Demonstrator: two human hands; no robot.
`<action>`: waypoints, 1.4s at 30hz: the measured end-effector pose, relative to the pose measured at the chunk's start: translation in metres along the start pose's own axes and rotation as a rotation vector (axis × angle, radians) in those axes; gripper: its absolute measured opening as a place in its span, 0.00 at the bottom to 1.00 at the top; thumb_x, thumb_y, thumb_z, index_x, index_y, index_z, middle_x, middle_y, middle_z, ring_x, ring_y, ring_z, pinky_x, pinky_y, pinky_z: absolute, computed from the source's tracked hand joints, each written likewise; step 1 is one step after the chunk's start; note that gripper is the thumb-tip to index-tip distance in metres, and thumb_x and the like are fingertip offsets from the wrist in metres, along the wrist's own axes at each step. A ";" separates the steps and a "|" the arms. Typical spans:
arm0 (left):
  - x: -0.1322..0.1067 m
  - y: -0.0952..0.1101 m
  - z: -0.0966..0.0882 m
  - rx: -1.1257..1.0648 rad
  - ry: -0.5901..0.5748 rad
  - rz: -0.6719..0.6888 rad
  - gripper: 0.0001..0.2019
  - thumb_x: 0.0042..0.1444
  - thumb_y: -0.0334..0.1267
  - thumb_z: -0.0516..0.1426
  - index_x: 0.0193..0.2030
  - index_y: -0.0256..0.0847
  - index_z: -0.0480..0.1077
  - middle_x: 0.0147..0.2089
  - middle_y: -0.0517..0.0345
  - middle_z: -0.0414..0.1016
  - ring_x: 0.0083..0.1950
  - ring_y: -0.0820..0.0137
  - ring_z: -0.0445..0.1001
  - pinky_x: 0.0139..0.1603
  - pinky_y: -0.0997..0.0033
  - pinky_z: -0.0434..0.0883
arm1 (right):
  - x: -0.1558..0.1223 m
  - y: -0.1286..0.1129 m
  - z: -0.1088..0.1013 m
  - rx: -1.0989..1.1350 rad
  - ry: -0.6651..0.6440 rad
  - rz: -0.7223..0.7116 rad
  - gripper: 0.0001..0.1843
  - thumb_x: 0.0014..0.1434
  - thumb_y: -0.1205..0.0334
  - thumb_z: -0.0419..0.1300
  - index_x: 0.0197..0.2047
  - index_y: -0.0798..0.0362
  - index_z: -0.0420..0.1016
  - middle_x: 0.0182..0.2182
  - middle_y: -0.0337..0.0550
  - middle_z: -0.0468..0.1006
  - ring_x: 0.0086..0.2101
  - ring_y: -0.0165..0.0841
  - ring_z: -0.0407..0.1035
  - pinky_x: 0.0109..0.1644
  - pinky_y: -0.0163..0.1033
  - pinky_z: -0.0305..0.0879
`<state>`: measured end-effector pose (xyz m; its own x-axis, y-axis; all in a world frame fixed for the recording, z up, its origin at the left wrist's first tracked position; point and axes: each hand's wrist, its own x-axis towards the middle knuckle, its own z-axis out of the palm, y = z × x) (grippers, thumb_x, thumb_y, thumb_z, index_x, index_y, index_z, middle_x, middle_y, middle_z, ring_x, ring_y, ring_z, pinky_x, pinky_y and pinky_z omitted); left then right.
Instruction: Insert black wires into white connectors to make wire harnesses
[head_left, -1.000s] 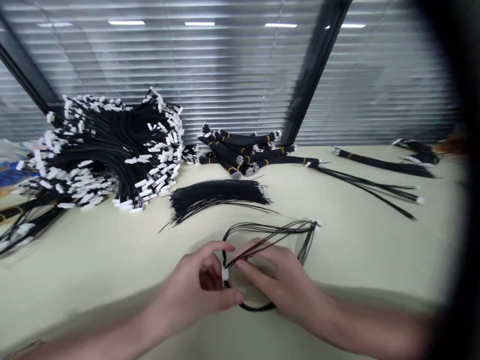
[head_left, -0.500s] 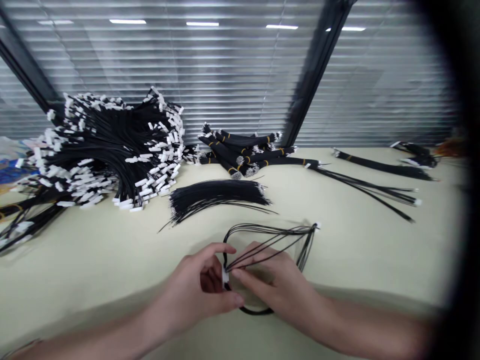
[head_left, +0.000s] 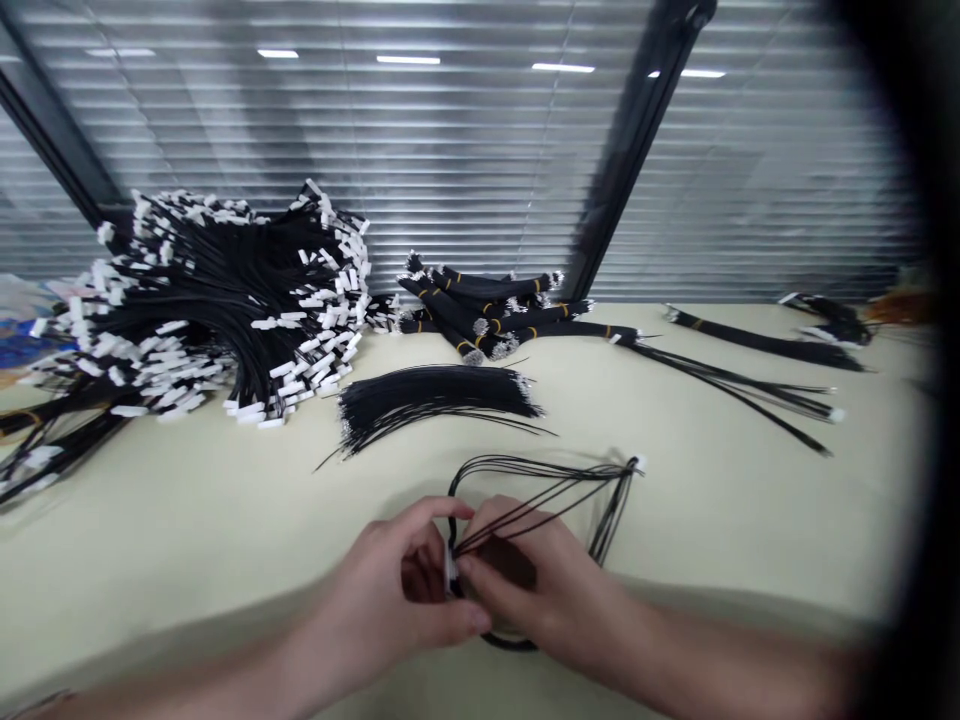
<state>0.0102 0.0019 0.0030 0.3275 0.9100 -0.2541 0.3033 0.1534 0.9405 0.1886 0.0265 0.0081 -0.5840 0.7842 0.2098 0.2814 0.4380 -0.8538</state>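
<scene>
A small white connector (head_left: pixel 451 570) stands on edge between my hands, with black wires (head_left: pixel 525 463) running from it. My left hand (head_left: pixel 409 580) is closed round the connector, its thumb below and its index finger above. At the connector's right side, the thumb and fingers of my right hand (head_left: pixel 536 575) pinch a thin black wire where it meets the housing. The wires loop up and right to a second white connector (head_left: pixel 638 464) on the table. One wire curves beneath my right hand. Fingertips partly hide the pinched spot.
Behind my hands lies a loose bundle of cut black wires (head_left: pixel 442 395). A big heap of black cables with white connectors (head_left: pixel 247 290) fills the back left. Yellow-banded wire bundles (head_left: pixel 495 310) are stacked before the blinds (head_left: pixel 465 140). More wires (head_left: pixel 750 385) lie on the right.
My right hand has shifted slightly left, its fingertips now closer against the connector. My left hand stays nearly in place. The whole view has moved a little.
</scene>
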 end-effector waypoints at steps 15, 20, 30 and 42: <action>0.000 -0.002 0.000 0.043 -0.030 0.019 0.29 0.44 0.43 0.65 0.54 0.48 0.64 0.29 0.65 0.64 0.29 0.73 0.65 0.30 0.73 0.65 | 0.000 0.000 -0.003 -0.073 -0.072 -0.108 0.11 0.54 0.76 0.53 0.24 0.53 0.64 0.25 0.36 0.68 0.29 0.28 0.63 0.33 0.32 0.58; 0.000 -0.001 0.000 0.060 -0.027 0.009 0.30 0.44 0.43 0.65 0.55 0.48 0.63 0.29 0.65 0.65 0.28 0.72 0.65 0.29 0.73 0.66 | 0.002 -0.002 -0.004 -0.063 -0.111 -0.091 0.11 0.56 0.76 0.52 0.25 0.53 0.62 0.26 0.36 0.68 0.30 0.28 0.63 0.35 0.33 0.58; 0.001 -0.005 -0.001 0.089 -0.041 0.025 0.30 0.45 0.42 0.65 0.56 0.50 0.62 0.30 0.66 0.65 0.29 0.72 0.66 0.30 0.73 0.66 | 0.004 0.003 -0.001 -0.124 -0.149 -0.098 0.12 0.55 0.75 0.53 0.24 0.53 0.56 0.24 0.34 0.65 0.29 0.28 0.61 0.34 0.33 0.56; -0.005 0.004 0.003 -0.051 -0.025 -0.024 0.31 0.42 0.41 0.67 0.54 0.45 0.64 0.28 0.67 0.62 0.28 0.75 0.63 0.28 0.75 0.62 | -0.008 0.003 -0.014 0.052 -0.151 -0.382 0.17 0.64 0.64 0.44 0.28 0.55 0.68 0.21 0.40 0.69 0.23 0.28 0.63 0.28 0.34 0.62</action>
<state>0.0120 -0.0036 0.0071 0.3427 0.8963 -0.2816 0.2658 0.1950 0.9441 0.2044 0.0276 0.0107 -0.7451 0.4944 0.4477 -0.0143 0.6593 -0.7518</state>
